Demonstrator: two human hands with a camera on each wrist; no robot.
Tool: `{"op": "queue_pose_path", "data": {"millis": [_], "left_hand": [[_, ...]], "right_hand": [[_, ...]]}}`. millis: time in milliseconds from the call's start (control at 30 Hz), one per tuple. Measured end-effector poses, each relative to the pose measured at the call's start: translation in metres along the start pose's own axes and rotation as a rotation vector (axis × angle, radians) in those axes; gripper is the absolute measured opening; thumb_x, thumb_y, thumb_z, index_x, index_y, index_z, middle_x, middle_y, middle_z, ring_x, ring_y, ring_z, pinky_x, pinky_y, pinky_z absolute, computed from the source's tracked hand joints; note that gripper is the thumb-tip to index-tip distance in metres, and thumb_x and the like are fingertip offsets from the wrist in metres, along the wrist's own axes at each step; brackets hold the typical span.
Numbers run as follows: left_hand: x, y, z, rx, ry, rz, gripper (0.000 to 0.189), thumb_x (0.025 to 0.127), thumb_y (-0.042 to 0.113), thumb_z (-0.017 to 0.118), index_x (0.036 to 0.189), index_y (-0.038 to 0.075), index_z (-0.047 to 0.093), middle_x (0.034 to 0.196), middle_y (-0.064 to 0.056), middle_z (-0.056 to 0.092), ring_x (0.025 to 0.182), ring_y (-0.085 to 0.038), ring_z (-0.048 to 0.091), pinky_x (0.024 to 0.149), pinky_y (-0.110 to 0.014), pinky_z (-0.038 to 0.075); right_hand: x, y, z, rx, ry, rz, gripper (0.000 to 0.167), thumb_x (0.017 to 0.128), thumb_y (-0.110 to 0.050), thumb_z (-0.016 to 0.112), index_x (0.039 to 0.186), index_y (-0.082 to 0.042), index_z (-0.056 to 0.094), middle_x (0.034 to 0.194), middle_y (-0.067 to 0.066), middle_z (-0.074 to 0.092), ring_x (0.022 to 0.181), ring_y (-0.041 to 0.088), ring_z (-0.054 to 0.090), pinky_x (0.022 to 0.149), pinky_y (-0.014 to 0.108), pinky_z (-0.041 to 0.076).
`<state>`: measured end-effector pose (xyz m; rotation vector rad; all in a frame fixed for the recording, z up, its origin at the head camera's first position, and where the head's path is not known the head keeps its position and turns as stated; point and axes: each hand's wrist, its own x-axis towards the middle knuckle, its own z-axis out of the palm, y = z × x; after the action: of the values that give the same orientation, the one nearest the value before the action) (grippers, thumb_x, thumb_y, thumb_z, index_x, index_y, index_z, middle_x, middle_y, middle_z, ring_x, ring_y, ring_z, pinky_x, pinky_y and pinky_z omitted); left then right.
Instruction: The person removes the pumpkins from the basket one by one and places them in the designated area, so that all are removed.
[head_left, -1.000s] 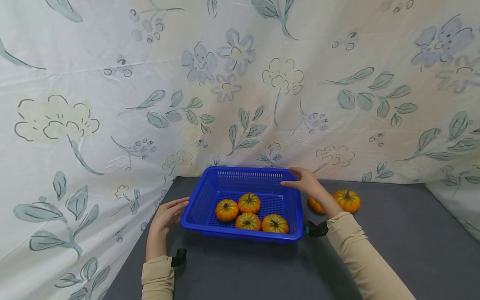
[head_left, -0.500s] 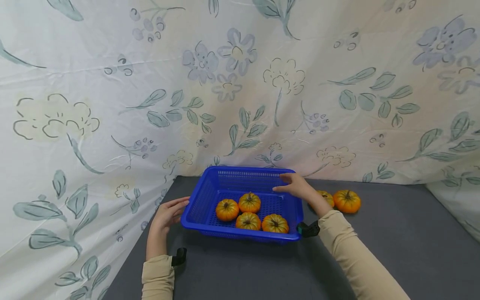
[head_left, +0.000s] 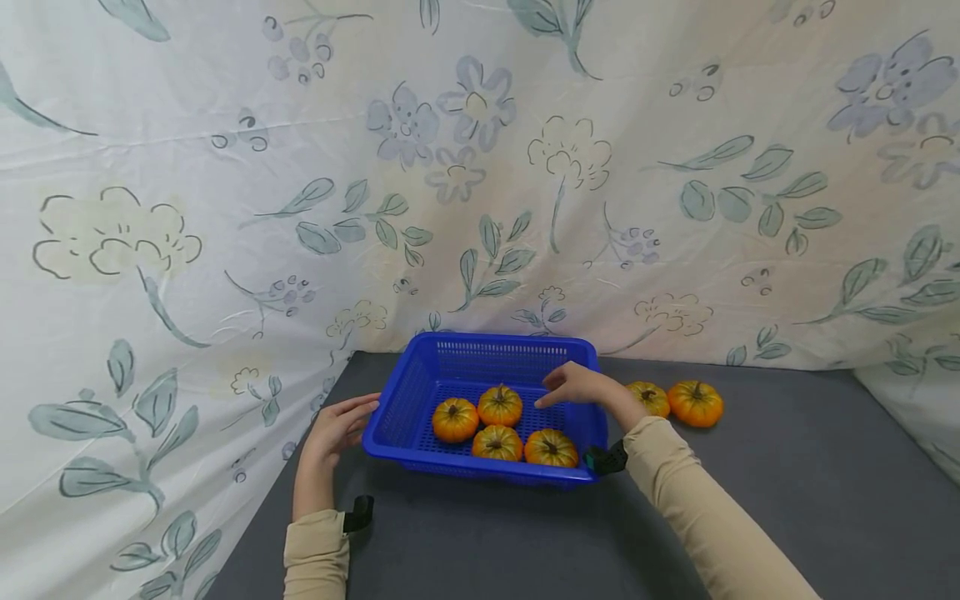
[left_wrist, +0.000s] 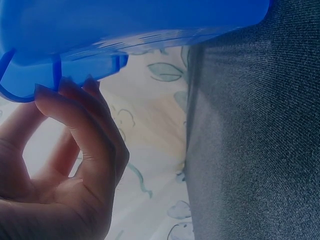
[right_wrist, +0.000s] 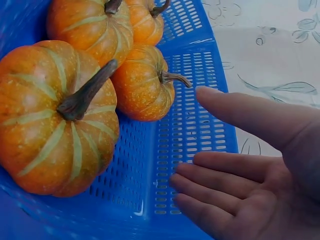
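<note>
A blue plastic basket (head_left: 405, 400) with slotted walls stands on the dark table, holding several small orange pumpkins (head_left: 454, 420) with green-yellow stripes and brown stems. My left hand (head_left: 335, 429) holds the basket's left rim; in the left wrist view, curved fingertips meet the rim's underside. Over the right part of the basket is my right hand (head_left: 579, 387), fingers extended and thumb apart, with nothing in its grasp. From the right wrist, the palm shows beside a stemmed pumpkin (right_wrist: 142, 85), thumb tip close to the stem but apart.
Two more pumpkins, one partly behind the right forearm (head_left: 648, 398) and one farther right (head_left: 695, 404), sit on the dark table (head_left: 795, 467) right of the basket. A floral cloth (head_left: 480, 250) hangs behind and along the left side.
My right hand has moved left and lower from the basket's back right corner, over the basket's inside. More of the pumpkin behind that forearm shows now. My left hand has stayed at the rim.
</note>
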<state>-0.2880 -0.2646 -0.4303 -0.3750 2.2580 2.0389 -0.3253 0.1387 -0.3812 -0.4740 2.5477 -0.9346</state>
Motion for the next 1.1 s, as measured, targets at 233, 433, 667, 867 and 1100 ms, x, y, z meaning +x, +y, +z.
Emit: {"op": "queue_pose_path", "data": {"millis": [233, 433, 667, 867, 1100], "left_hand": [[-0.002, 0.001, 0.0, 0.004, 0.009, 0.001, 0.053, 0.086, 0.029, 0.075, 0.132, 0.008, 0.062, 0.095, 0.011, 0.072, 0.083, -0.007, 0.07, 0.072, -0.027, 0.056], [-0.001, -0.001, 0.0, 0.007, 0.012, 0.002, 0.053, 0.086, 0.03, 0.076, 0.132, 0.008, 0.062, 0.096, 0.012, 0.072, 0.084, -0.007, 0.07, 0.072, -0.027, 0.056], [-0.001, 0.0, 0.0, 0.001, -0.002, 0.0, 0.053, 0.087, 0.028, 0.074, 0.134, 0.006, 0.06, 0.097, 0.011, 0.072, 0.083, -0.007, 0.069, 0.071, -0.027, 0.056], [0.0, 0.0, -0.001, -0.003, -0.012, 0.003, 0.052, 0.09, 0.026, 0.072, 0.135, 0.004, 0.058, 0.095, 0.012, 0.071, 0.082, -0.007, 0.07, 0.072, -0.028, 0.056], [-0.002, 0.0, -0.001, -0.003, -0.015, 0.013, 0.055, 0.087, 0.029, 0.074, 0.135, 0.006, 0.058, 0.097, 0.012, 0.072, 0.083, -0.007, 0.07, 0.072, -0.027, 0.056]], "right_hand": [[0.003, -0.002, 0.001, -0.065, -0.049, 0.014, 0.05, 0.088, -0.029, 0.072, 0.126, 0.002, 0.063, 0.129, 0.021, 0.063, 0.119, 0.035, 0.06, 0.101, 0.049, 0.047], [0.002, -0.005, 0.002, -0.125, -0.145, 0.031, 0.045, 0.087, -0.03, 0.073, 0.122, -0.003, 0.067, 0.126, 0.016, 0.065, 0.116, 0.031, 0.062, 0.097, 0.046, 0.05], [0.002, -0.008, 0.008, -0.156, -0.239, 0.072, 0.041, 0.087, -0.031, 0.073, 0.119, -0.006, 0.069, 0.122, 0.01, 0.067, 0.109, 0.024, 0.065, 0.093, 0.04, 0.053], [0.001, -0.012, 0.011, -0.107, -0.316, 0.091, 0.031, 0.089, -0.024, 0.071, 0.114, -0.004, 0.072, 0.118, 0.008, 0.068, 0.103, 0.017, 0.065, 0.095, 0.04, 0.053], [0.0, -0.014, 0.008, 0.002, -0.315, 0.099, 0.031, 0.09, -0.022, 0.07, 0.114, -0.002, 0.071, 0.116, 0.01, 0.069, 0.105, 0.02, 0.066, 0.095, 0.041, 0.053]]}}
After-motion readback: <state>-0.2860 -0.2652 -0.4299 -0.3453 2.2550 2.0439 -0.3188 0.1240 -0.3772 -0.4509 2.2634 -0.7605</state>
